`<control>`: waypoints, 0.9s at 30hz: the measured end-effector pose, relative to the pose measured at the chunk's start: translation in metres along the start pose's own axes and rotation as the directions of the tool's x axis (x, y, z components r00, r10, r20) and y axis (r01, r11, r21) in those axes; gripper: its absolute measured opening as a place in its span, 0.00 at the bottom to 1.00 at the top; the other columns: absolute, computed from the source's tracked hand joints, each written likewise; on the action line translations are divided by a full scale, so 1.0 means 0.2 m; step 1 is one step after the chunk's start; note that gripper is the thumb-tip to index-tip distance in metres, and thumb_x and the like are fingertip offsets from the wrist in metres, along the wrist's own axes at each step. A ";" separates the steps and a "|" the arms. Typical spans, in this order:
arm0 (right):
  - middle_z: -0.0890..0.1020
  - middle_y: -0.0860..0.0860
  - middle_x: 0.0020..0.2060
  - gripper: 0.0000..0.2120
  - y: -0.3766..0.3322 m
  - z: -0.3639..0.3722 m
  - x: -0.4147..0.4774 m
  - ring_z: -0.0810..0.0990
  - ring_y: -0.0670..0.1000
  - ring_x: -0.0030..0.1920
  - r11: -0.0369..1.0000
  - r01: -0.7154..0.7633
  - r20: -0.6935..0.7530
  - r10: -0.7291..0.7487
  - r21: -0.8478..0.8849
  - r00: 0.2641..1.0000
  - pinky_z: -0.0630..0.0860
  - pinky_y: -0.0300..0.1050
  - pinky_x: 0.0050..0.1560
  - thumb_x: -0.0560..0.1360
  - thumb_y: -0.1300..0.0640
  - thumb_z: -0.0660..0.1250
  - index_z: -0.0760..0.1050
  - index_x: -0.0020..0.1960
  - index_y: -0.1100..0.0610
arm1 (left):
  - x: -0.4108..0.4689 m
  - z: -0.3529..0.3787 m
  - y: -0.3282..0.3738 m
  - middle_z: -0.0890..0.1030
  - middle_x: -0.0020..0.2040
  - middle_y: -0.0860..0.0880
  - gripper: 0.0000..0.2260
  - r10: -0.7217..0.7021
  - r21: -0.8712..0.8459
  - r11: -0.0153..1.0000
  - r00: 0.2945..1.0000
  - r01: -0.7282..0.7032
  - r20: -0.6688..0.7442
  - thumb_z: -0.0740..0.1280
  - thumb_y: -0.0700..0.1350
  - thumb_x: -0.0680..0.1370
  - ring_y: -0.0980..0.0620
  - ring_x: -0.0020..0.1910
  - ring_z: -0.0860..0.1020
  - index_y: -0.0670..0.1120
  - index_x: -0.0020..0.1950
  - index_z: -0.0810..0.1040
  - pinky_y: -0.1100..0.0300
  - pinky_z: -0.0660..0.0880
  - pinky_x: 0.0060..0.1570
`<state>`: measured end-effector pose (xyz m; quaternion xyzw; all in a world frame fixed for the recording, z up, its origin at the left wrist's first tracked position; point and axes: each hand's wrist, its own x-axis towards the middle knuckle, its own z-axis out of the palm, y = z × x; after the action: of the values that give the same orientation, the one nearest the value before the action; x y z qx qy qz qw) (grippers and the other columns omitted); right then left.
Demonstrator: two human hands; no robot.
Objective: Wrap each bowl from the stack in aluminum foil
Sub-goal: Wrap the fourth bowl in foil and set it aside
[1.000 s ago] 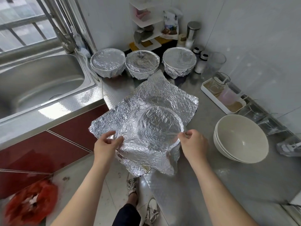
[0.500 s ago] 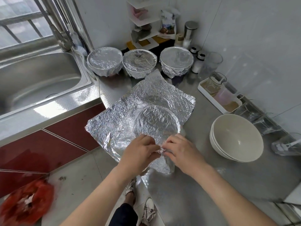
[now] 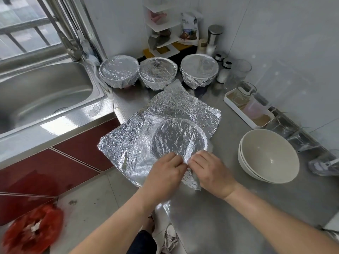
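The left hand [image 3: 163,173] and right hand [image 3: 211,171] meet at the near rim of the bowl [image 3: 178,138], fingertips almost touching. Both have their fingers curled in, pinching a fold of foil [image 3: 165,110] down over that rim. The bowl sits under the sheet near the front corner of the tabletop [image 3: 238,208] and shows only as a round pressed shape.

A second ago the hands were apart, one at each side of the near rim. They have since come together at the middle, and the loose flap that hung in front of the bowl is now gathered under them. The stack [image 3: 267,156] and the three wrapped bowls [image 3: 157,72] by the back wall have not moved.

No writing can be read. The packet [image 3: 189,26] on the corner shelf has print, but it is too small to make out.

The foil's left corner juts past the tabletop edge, over the red cabinet [image 3: 82,143], and its near edge hangs off the front. The far flaps lie flat, one corner reaching close to the wrapped bowls. Bare steel lies between the foil and the stack on the right, with more in front of the stack. The sink [image 3: 45,92] is to the left and a white tray [image 3: 229,101] stands by the right wall.
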<state>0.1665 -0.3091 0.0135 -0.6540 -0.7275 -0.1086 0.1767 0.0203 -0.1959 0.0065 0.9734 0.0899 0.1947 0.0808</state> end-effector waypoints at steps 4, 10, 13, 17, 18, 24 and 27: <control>0.78 0.52 0.41 0.09 0.08 -0.05 -0.02 0.75 0.54 0.44 0.988 0.149 -0.006 -0.149 -0.043 0.989 0.72 0.46 0.42 0.78 0.65 0.61 0.77 0.42 0.58 | -0.01 0.03 0.12 0.71 0.32 0.49 0.12 -0.094 0.052 0.994 0.995 0.095 -0.018 0.76 0.37 0.66 0.49 0.33 0.68 0.46 0.33 0.74 0.57 0.64 0.33; 0.79 0.53 0.42 0.09 0.17 0.04 -0.07 0.76 0.55 0.45 0.979 0.204 0.024 -0.203 -0.016 0.979 0.78 0.47 0.45 0.78 0.67 0.62 0.79 0.44 0.60 | -0.01 0.13 0.18 0.74 0.36 0.50 0.08 -0.229 0.017 0.973 0.970 0.229 0.084 0.76 0.48 0.70 0.49 0.36 0.72 0.48 0.40 0.78 0.57 0.70 0.37; 0.80 0.53 0.48 0.07 0.19 0.04 -0.09 0.75 0.54 0.51 0.993 0.118 0.075 -0.118 0.003 0.990 0.78 0.46 0.48 0.72 0.66 0.70 0.80 0.50 0.60 | -0.03 0.09 0.14 0.78 0.42 0.52 0.11 -0.272 -0.116 0.953 0.960 0.279 0.068 0.65 0.55 0.77 0.50 0.42 0.75 0.49 0.48 0.82 0.56 0.73 0.40; 0.77 0.51 0.58 0.21 0.12 -0.04 -0.08 0.75 0.54 0.59 0.990 -0.123 0.213 0.107 0.064 0.971 0.77 0.50 0.50 0.64 0.62 0.70 0.76 0.57 0.55 | -0.11 -0.03 0.01 0.81 0.45 0.53 0.13 -0.261 -0.228 0.938 0.965 0.260 0.024 0.63 0.53 0.77 0.51 0.45 0.76 0.49 0.48 0.85 0.60 0.74 0.40; 0.77 0.50 0.57 0.19 0.09 -0.04 -0.08 0.76 0.54 0.58 0.976 -0.179 0.215 0.151 0.121 0.965 0.78 0.51 0.50 0.66 0.61 0.68 0.76 0.57 0.54 | -0.13 -0.05 -0.01 0.81 0.46 0.53 0.13 -0.248 -0.220 0.943 0.968 0.251 0.042 0.64 0.53 0.76 0.51 0.45 0.76 0.49 0.48 0.85 0.59 0.75 0.40; 0.78 0.49 0.46 0.05 -0.07 0.02 -0.07 0.76 0.52 0.48 0.939 -0.210 0.193 0.161 0.272 0.968 0.78 0.48 0.47 0.73 0.57 0.72 0.80 0.48 0.55 | -0.16 -0.04 -0.08 0.81 0.46 0.55 0.13 -0.163 -0.169 0.968 0.977 0.186 0.140 0.63 0.56 0.77 0.51 0.47 0.76 0.51 0.50 0.85 0.57 0.76 0.40; 0.78 0.49 0.44 0.04 -0.08 0.06 -0.07 0.75 0.52 0.46 0.960 -0.188 0.179 0.152 0.206 0.972 0.78 0.49 0.43 0.73 0.57 0.72 0.79 0.46 0.55 | -0.15 -0.04 -0.07 0.80 0.43 0.55 0.14 -0.132 -0.116 0.983 0.985 0.145 0.115 0.62 0.55 0.77 0.52 0.44 0.76 0.52 0.47 0.85 0.58 0.76 0.37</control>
<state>0.1502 -0.3199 -0.0024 -0.6971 -0.6878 0.0422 0.1979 -0.0122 -0.1867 0.0011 0.9669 0.1408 0.1412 0.1591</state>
